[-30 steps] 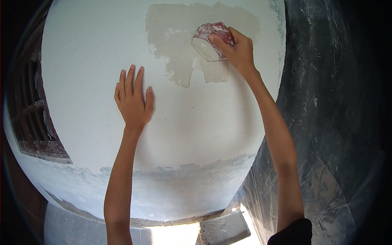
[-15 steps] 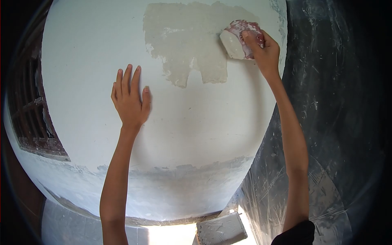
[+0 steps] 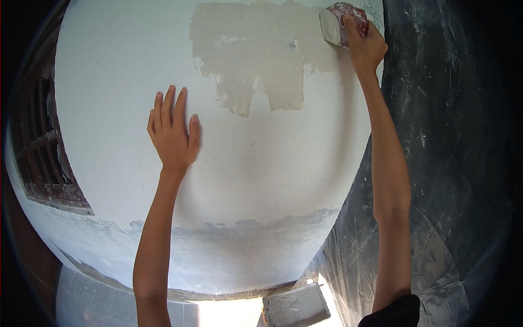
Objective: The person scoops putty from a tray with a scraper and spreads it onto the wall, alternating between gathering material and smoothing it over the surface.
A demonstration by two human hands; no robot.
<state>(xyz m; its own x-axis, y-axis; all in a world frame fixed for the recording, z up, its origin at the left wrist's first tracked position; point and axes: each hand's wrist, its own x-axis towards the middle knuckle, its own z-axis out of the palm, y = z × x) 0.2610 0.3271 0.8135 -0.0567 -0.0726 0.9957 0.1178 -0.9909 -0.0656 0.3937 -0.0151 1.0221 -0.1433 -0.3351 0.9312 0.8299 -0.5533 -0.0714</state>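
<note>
My right hand (image 3: 368, 50) grips a reddish, putty-smeared putty scraper (image 3: 332, 26) at the upper right of the wall, its pale blade side facing left. The blade is against or very close to the wall surface. Left of it spreads a greyish-beige patch of putty (image 3: 248, 52) with ragged edges and two strips hanging down. Lower on the left, my left hand (image 3: 174, 136) lies flat on the white wall (image 3: 261, 169), fingers apart and holding nothing.
A barred, dark brown window (image 3: 43, 136) is set in the wall at left. Dark plastic sheeting (image 3: 441, 163) hangs along the right edge. Below, a putty-covered rectangular board or tray (image 3: 297, 306) sits near the wall's foot, in bright light.
My right hand has moved up and to the right with the putty scraper, and more of the beige patch's right side shows. My left hand has stayed in place.
</note>
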